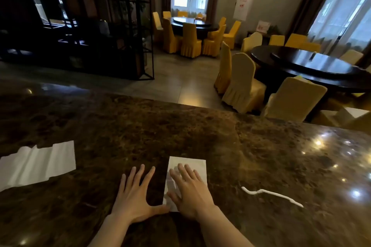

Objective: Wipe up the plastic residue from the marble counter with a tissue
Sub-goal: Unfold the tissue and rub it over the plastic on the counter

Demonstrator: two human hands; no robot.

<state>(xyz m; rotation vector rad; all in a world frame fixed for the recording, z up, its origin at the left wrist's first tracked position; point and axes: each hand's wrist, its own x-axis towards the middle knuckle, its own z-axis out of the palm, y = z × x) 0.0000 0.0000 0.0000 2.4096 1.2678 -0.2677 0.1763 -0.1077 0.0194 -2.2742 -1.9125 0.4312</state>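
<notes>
A folded white tissue (192,163) lies flat on the brown marble counter (180,130), near its front middle. My right hand (190,190) rests palm down on the tissue with fingers spread, covering its lower part. My left hand (134,194) lies flat on the bare marble just left of the tissue, fingers apart, its thumb touching the tissue's lower left corner. A thin white strip of plastic residue (271,194) lies on the counter to the right of my right hand, apart from it.
A second, larger white tissue (38,162), creased and unfolded, lies at the counter's left edge of view. Beyond the counter's far edge are yellow-covered chairs (243,82), dark round tables (313,64) and a black shelf frame (112,26).
</notes>
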